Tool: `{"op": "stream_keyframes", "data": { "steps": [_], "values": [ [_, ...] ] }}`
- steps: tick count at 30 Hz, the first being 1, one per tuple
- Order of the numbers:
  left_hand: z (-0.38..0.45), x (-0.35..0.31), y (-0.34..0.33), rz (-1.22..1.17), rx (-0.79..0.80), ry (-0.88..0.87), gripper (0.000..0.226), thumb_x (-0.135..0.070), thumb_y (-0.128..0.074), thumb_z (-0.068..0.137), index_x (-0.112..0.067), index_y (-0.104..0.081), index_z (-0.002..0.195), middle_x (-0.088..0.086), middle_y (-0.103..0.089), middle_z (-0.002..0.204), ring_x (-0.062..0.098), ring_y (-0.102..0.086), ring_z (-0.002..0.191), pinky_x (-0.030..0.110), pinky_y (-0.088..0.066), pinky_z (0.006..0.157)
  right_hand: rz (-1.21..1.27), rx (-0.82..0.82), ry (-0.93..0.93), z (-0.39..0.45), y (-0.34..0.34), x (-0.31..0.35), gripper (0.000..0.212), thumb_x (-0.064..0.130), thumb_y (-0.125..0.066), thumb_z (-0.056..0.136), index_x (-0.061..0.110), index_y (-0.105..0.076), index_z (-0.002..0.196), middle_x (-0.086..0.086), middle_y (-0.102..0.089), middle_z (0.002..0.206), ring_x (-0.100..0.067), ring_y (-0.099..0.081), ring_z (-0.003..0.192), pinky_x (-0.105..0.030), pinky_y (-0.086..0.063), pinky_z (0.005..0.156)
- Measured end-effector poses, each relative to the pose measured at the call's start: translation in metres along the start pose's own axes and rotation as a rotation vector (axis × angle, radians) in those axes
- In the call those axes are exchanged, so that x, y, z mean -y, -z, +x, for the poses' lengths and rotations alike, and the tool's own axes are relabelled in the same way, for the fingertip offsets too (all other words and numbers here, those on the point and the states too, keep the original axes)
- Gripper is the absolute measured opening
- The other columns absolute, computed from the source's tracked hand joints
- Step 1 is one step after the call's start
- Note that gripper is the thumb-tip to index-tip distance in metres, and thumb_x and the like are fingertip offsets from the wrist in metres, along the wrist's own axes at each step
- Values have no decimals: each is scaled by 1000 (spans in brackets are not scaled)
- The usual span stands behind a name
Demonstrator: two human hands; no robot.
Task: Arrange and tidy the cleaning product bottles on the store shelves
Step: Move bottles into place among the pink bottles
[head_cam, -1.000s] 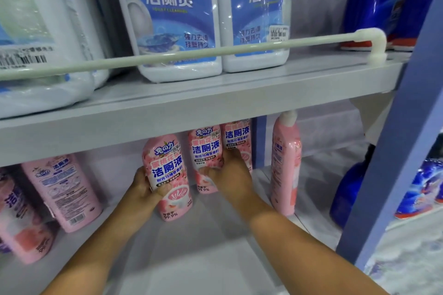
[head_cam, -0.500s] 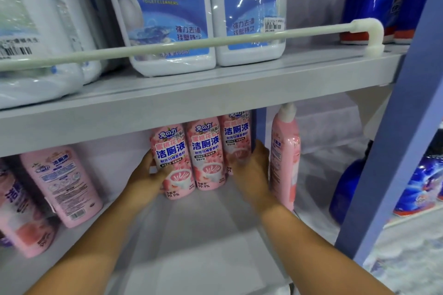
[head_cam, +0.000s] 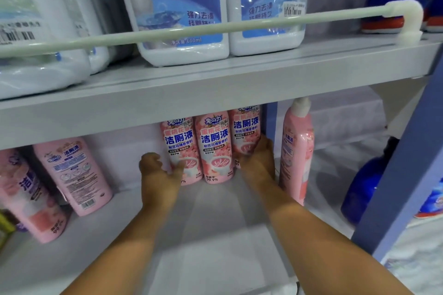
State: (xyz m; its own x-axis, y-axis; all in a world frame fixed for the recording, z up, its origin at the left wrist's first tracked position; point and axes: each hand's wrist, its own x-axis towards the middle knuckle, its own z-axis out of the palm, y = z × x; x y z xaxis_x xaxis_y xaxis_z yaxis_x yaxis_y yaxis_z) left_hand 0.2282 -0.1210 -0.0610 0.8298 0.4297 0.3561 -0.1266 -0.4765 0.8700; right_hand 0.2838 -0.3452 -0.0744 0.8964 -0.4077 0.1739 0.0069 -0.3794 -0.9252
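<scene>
On the upper shelf (head_cam: 215, 86), behind a white rail (head_cam: 191, 28), white bottles with blue labels are lined up; "TOILET CLEANERS" and "600ml" can be read on the middle white bottle (head_cam: 177, 14), and a barcode sticker is seen on its right neighbour (head_cam: 266, 7).

On the lower shelf (head_cam: 211, 234), two pink bottles (head_cam: 72, 175) are tilted at the far left. A row of three pink bottles stands upright, touching one another, at the far middle; "99.9%" is printed near their bases. The left bottle of the row (head_cam: 179, 148) is grasped by the left hand (head_cam: 158, 175), thumb curled across its front. The middle bottle (head_cam: 215, 146) is untouched. The right bottle of the row (head_cam: 245, 134) is held low by the right hand (head_cam: 257, 163), its fingers wrapped around it. Just right, a pink bottle with a white cap (head_cam: 297, 151) is turned sideways. Dark blue bottles (head_cam: 359, 189) are seen at the far right.
</scene>
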Motion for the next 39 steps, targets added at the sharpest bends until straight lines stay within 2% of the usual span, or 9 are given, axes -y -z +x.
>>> {"op": "stream_keyframes", "data": {
  "steps": [5, 10, 16, 20, 23, 28, 32, 35, 39],
  "values": [
    [-31, -3, -37, 220, 270, 14, 44, -57, -74, 81, -17, -63, 67, -1, -71, 67, 21, -70, 64, 38, -60, 65, -38, -26, 38, -2, -4, -1, 76, 31, -83, 78, 23, -38, 139, -3, -50, 134, -28, -60, 119, -47, -56, 99],
    [-15, -24, -62, 214, 267, 21, 36, -45, -77, 87, -10, -69, 92, 4, -76, 91, 25, -73, 80, 31, -57, 72, -45, -46, 73, -4, -3, -3, 70, 19, -80, 80, 17, -40, 137, -8, -48, 133, -29, -59, 120, -42, -54, 100],
    [-11, -23, -68, 262, 256, -28, 24, -35, -72, 93, -12, -67, 91, 6, -74, 96, 27, -69, 88, 30, -48, 74, -139, -22, 108, -6, -3, -6, 76, 29, -80, 83, 14, -35, 142, -11, -45, 134, -34, -58, 122, -50, -54, 99],
    [-22, -21, -46, 169, 0, -119, 25, -39, -75, 89, -17, -64, 94, 1, -71, 91, 26, -68, 82, 38, -56, 70, -190, -3, 107, -6, -1, -10, 82, 39, -78, 84, 18, -30, 147, -8, -43, 139, -32, -56, 126, -51, -53, 101],
    [-16, -8, -25, 124, -219, -80, 56, -31, -86, 80, -12, -56, 124, 12, -58, 124, 36, -64, 104, 46, -57, 81, -209, -4, 104, -5, -2, -12, 86, 43, -77, 84, 18, -28, 149, -8, -43, 141, -33, -55, 128, -51, -52, 103],
    [5, 9, -15, 61, 7, -17, 42, -24, -78, 88, -19, -56, 124, 6, -67, 122, 28, -70, 102, 44, -59, 84, -134, -1, 86, -7, 0, -6, 85, 39, -80, 80, 20, -32, 148, -7, -44, 139, -32, -61, 122, -51, -55, 99],
    [11, 5, -8, -55, 100, 25, 52, -22, -83, 85, -16, -54, 129, -2, -67, 121, 19, -69, 98, 33, -58, 80, 5, 22, 96, -28, 18, 15, 50, 38, -74, 81, 30, -55, 126, -1, -57, 124, -23, -65, 113, -46, -57, 96],
    [2, 9, 23, -122, 28, 55, 60, -26, -80, 87, -21, -50, 139, -3, -59, 130, 18, -64, 101, 22, -50, 75, 74, -194, 350, -82, 61, 34, 19, 29, -64, 88, 28, -66, 107, -2, -69, 105, -18, -68, 95, -38, -59, 86],
    [-8, 34, 96, -81, -330, -54, 44, -28, -77, 88, -19, -55, 124, 4, -56, 125, 22, -62, 109, 28, -52, 95, 62, -446, 425, -126, 119, 30, 33, 34, -71, 89, 26, -57, 118, -14, -58, 118, -29, -60, 104, -44, -51, 91]
  ]
}}
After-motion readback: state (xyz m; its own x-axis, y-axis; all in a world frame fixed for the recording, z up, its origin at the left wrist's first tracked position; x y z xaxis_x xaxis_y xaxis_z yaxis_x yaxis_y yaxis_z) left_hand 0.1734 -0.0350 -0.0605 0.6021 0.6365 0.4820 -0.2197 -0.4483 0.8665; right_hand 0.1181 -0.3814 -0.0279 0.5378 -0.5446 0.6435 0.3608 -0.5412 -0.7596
